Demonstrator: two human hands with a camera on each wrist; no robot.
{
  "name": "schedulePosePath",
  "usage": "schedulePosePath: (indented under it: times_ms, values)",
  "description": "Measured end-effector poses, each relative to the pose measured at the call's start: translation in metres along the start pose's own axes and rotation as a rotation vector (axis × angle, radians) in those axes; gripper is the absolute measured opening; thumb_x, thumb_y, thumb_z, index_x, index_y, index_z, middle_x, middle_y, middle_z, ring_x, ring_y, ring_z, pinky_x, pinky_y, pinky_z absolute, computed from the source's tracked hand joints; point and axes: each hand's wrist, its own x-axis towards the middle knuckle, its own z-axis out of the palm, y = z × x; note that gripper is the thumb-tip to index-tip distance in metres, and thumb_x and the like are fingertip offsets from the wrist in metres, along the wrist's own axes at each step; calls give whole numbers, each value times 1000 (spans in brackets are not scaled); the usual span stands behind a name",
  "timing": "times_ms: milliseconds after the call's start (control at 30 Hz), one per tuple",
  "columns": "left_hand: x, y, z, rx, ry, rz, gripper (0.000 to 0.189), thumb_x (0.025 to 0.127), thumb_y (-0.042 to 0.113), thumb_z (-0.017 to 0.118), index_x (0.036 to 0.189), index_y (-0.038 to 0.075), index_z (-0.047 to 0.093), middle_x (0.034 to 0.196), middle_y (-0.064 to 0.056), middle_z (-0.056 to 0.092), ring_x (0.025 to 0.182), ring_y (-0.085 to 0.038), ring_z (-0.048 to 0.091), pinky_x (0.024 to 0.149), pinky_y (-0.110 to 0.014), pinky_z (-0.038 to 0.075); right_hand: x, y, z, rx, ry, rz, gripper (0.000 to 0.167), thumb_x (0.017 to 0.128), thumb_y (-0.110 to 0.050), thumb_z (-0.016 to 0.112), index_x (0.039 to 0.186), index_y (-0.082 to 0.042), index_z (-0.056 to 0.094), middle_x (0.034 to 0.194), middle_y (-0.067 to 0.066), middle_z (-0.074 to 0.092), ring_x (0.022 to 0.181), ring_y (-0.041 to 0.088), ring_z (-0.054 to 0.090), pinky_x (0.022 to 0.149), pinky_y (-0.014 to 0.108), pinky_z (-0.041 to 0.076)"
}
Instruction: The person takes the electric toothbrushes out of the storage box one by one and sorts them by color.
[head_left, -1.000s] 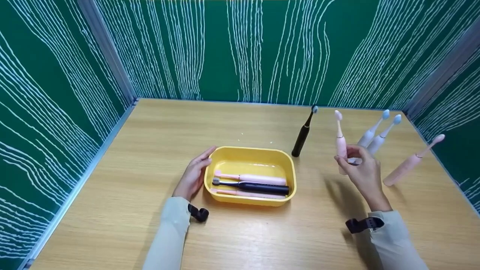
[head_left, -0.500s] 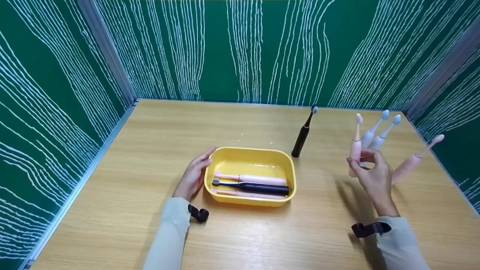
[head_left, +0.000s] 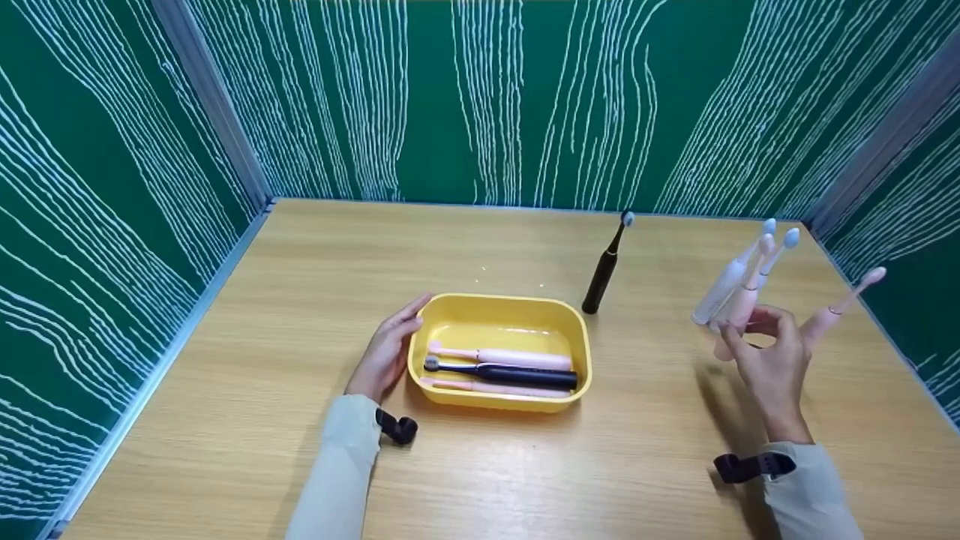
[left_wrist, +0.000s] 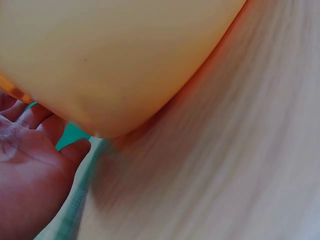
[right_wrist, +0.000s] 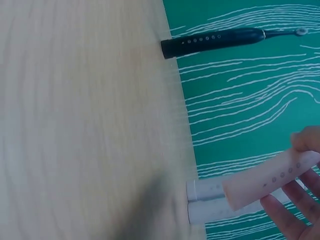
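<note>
Between thumb and fingers my right hand (head_left: 776, 371) pinches the handle of a pink electric toothbrush (head_left: 742, 304), head up and slightly tilted. In the right wrist view its pink handle (right_wrist: 267, 181) overlaps two white toothbrushes (right_wrist: 207, 212) behind it. A second pink toothbrush (head_left: 823, 322) stands just right of that hand, its lower part hidden. My left hand (head_left: 382, 352) rests against the left side of a yellow plastic bin (head_left: 510, 300), fingers along the outer wall and rim. Inside the bin lie a black toothbrush (head_left: 529, 375) and two pink ones (head_left: 525, 358).
Upright behind the bin's right corner is a black toothbrush (head_left: 600, 281). The wooden table (head_left: 337, 247) is bounded by green panels (head_left: 431, 97) with white wavy lines. Small white specks lie behind the bin.
My right hand has moved rightward with the pink toothbrush, which now overlaps the white toothbrushes in the head view. The left hand and the bin have stayed put.
</note>
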Motion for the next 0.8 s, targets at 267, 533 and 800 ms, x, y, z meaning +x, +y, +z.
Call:
schedulePosePath:
  times_ms: [267,533,800]
  values:
    - [0,-1,-1,-7,17,-7,49,98,2,38,147,1,36,157,-10,28,145,-24,27,120,-34,24,1,7,-9,-8,48,1,40,77,-6,77,111,3,59,88,-30,53,80,-8,53,71,11,38]
    - [0,-1,0,-2,14,-11,49,99,3,38,147,0,34,158,-11,28,145,-24,26,121,-35,23,-1,18,-19,-46,102,51,37,80,-10,76,111,-3,57,91,-28,50,81,-8,51,70,5,41]
    - [0,1,1,3,16,-5,49,98,2,38,147,-1,33,158,-13,25,147,-24,22,122,-36,20,-3,25,-26,-44,130,77,38,79,-8,75,112,-5,57,90,-27,48,81,-6,49,75,9,39]
